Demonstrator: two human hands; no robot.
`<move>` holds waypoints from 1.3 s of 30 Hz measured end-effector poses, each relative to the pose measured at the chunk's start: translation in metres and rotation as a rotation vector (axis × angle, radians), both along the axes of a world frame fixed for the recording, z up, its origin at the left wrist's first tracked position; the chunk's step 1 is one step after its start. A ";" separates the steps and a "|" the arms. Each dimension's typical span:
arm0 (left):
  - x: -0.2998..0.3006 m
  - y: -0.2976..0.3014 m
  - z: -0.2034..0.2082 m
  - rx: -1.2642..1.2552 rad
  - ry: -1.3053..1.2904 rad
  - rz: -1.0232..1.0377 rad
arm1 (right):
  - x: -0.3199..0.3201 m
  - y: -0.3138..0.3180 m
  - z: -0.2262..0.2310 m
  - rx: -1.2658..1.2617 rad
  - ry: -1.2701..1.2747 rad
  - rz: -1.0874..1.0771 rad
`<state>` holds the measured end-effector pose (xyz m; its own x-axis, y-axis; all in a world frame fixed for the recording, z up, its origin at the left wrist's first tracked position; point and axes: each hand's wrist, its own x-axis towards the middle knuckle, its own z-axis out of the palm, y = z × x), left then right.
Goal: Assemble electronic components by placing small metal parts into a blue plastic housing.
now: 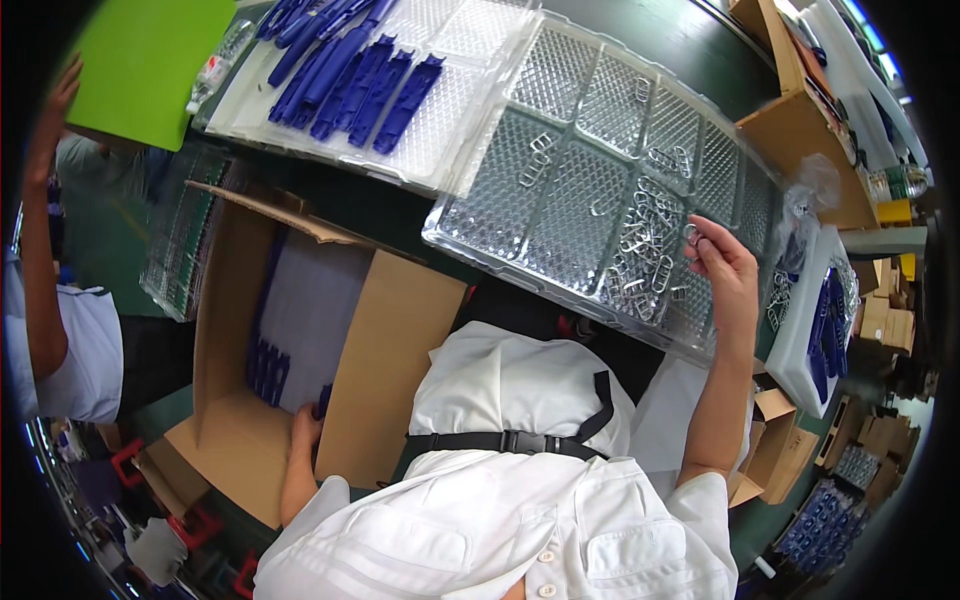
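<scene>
My left hand point(307, 428) reaches into an open cardboard box point(388, 345) at the left. Its fingers close at one end of a blue plastic part point(324, 401), mostly hidden by the box wall. More blue plastic parts point(268, 371) stand in a row inside, against a pale sheet point(310, 300). Over the right side of a clear compartment tray point(575, 235), my right hand point(724, 262) pinches a small shiny metal piece point(692, 233) between thumb and fingertips. Below and left of it, a heap of metal wire clips point(645, 240) fills one compartment; a few lie in others.
A white textured tray point(440, 150) holds long blue plastic parts point(345, 85). Further left, another person's arm point(42, 200) holds a green panel point(145, 65). At the right stand a white foam tray point(800, 340) with blue parts and a cardboard box point(805, 140).
</scene>
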<state>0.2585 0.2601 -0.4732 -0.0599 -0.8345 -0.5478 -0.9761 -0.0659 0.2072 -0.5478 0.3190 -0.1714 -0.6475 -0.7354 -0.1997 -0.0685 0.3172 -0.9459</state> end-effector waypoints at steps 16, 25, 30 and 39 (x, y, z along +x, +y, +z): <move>-0.069 -0.079 0.054 0.141 1.357 1.254 | 0.009 0.011 -0.018 0.049 0.696 0.078; -0.287 -0.102 0.256 0.544 2.130 0.491 | 0.021 0.053 0.015 -0.187 0.347 -0.028; -0.383 -0.098 0.260 0.996 2.076 0.147 | 0.071 0.057 0.053 -0.337 0.306 -0.051; -0.509 -0.056 0.246 1.541 1.569 0.249 | 0.102 0.059 0.058 -0.322 0.225 -0.064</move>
<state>-0.2505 0.2044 -0.2269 -0.9735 0.0122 -0.2282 -0.0745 -0.9610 0.2664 -0.4458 0.3778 -0.1133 -0.6956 -0.6937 0.1869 -0.2752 0.0170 -0.9612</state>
